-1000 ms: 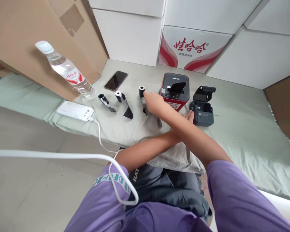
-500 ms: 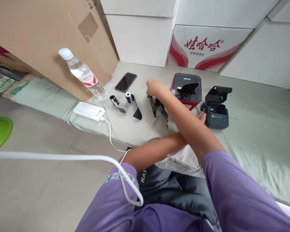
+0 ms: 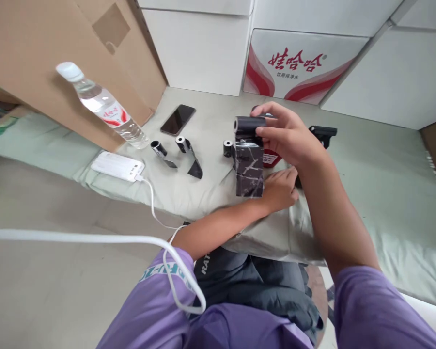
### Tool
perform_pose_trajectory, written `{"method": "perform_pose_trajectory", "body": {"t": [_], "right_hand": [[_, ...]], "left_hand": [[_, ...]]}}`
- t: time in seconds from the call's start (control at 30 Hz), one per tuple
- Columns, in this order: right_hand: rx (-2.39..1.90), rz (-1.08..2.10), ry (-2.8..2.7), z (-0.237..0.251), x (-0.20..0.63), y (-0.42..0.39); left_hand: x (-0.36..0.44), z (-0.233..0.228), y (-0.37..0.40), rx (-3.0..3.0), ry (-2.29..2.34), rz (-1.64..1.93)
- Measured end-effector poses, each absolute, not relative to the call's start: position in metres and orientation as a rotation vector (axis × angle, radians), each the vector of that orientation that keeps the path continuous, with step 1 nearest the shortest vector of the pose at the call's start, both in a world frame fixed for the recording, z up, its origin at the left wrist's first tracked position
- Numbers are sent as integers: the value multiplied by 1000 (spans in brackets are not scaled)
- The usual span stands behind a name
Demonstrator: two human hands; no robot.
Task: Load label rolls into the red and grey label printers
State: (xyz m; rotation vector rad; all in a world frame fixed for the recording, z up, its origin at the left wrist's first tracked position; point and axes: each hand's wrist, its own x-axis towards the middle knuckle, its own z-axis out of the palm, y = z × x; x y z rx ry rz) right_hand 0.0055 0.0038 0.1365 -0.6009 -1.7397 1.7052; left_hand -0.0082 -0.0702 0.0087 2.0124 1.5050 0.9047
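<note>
white-veined black strip (image 3: 249, 167), purple sleeves (image 3: 370, 305), pale green cloth (image 3: 378, 194)

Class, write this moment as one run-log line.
right hand: holds roll, strip hanging | left hand: near black device | on cloth: other rolls, phone, bottle

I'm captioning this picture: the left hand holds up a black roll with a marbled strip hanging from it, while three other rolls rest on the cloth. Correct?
Not quite: the right hand, not the left hand, holds up the black roll with the marbled strip, as the head view shows. The three other rolls do rest on the cloth.
</note>
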Motion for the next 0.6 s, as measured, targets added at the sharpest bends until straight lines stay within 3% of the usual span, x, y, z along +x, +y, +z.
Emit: {"method": "perform_pose_trajectory", "body": {"t": [0.33,0.47,0.6], "right_hand": [[-676,1567,-1131,93,197,19],[-1043,1272,-1350,77,217,23],[-1182,1174,-1416,84,214,18]], "left_hand": [[-12,11,-71,2019,1521,885],[-13,11,-71,2011,1519,898],[-15,11,-71,1992,1520,918]]}}
